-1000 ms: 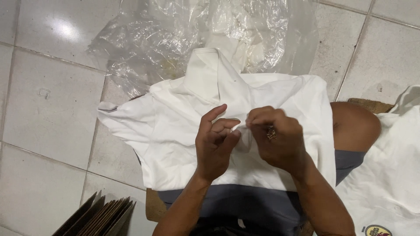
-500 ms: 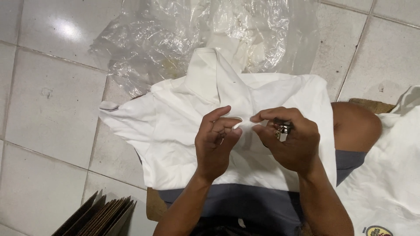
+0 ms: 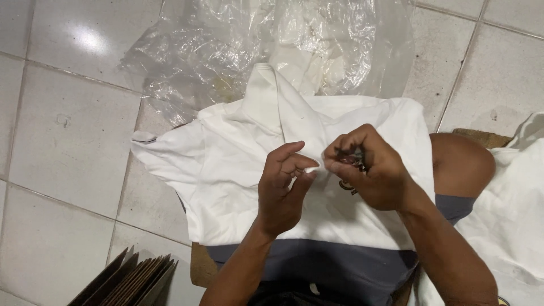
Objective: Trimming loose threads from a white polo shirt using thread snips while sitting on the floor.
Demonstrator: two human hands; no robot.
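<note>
A fold of the white cotton shirt [image 3: 238,170] is pinched by the left hand [image 3: 283,190]; beside it, a small dark object (unclear) is clenched by the right hand [image 3: 368,167].

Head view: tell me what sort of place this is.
Probably an informal garment finishing or packing spot on the floor of a home or small workshop. A white shirt lies across the person's lap over pale floor tiles, with clear plastic bags behind and stacked cardboard sheets nearby.

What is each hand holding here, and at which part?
The left hand pinches a small fold of the white shirt near its middle. The right hand grips a small dark metal tool; which part cannot be told.
</note>
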